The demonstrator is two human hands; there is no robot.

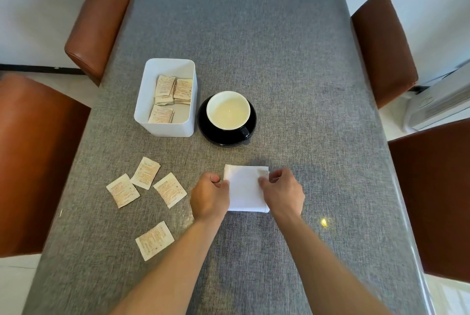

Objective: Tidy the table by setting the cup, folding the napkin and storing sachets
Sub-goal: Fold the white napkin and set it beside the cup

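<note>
Left hand (209, 196) curled nearly closed, fingertips pinching the left edge of the napkin (245, 190). Right hand (282, 193) also curled, thumb and fingers pinching the napkin's upper right corner. Both forearms reach in from the near edge.

Napkin: white, folded into a rectangle, lying flat on the bench (254, 47) between the two hands, near the middle front.

Left to right on the bench: four loose sachets (146, 173) lie flat left of the left hand. Three form a cluster, two of them touching or overlapping at a corner; the fourth (154, 240) sits apart, nearer the front edge. All printed side up, text too small to read.

Behind them, the white bin (166, 97), open-topped, rectangular. Inside: several sachets in about three small stacks, two toward the back, one toward the front left. Exact count cannot be told.

Just right of the bin, the cup (228, 111), black outside, pale inside, upright on a black saucer (226, 136), handle toward the front right. Interior looks pale yellowish; whether liquid is in it cannot be told.

Brown chairs (99, 22) flank both sides of the bench.
</note>
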